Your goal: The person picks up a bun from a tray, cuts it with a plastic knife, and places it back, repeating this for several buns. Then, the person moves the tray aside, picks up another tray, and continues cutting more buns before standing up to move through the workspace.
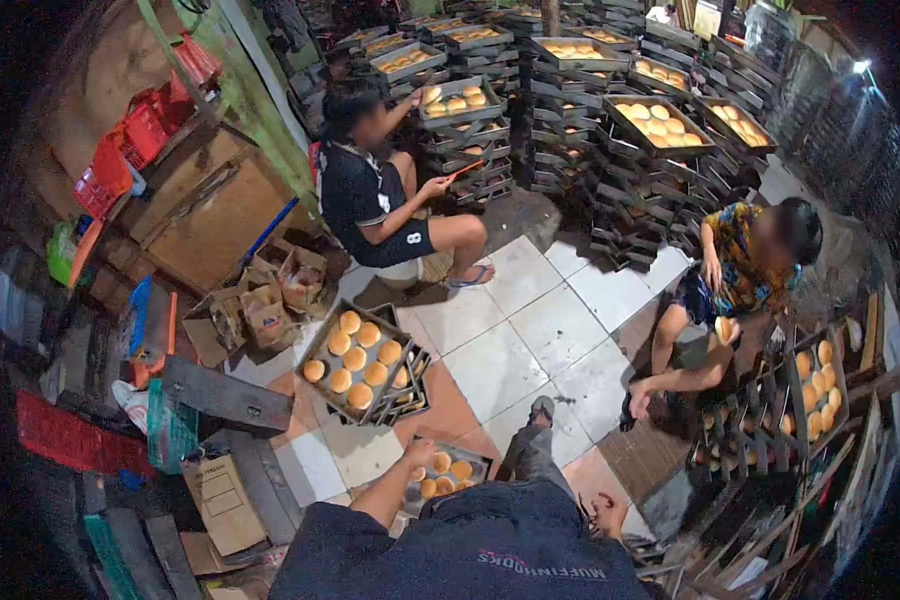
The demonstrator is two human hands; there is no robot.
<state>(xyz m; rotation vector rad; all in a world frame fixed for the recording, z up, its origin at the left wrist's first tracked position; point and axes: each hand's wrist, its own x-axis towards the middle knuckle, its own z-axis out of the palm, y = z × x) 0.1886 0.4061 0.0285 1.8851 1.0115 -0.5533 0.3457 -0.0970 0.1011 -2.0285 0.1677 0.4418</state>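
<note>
My left hand (421, 455) is closed at the upper left part of a metal tray (482, 466) in front of my body. Round golden buns (441, 462) lie in this tray, and my shirt hides its lower part. Lower right of centre, my right hand (607, 514) is beside my leg, its fingers apart and nothing clearly held. Just beyond my left hand, a stack of trays stands on the floor, its top tray (315, 352) filled with several buns (341, 381).
One seated person (360, 190) touches a bun tray and holds an orange stick-like tool. Another person (755, 240) sits at the right, holding a bun beside stacked trays (842, 385). Tall tray stacks (610, 190) stand behind. Cardboard boxes (270, 315) and wood (225, 393) lie left.
</note>
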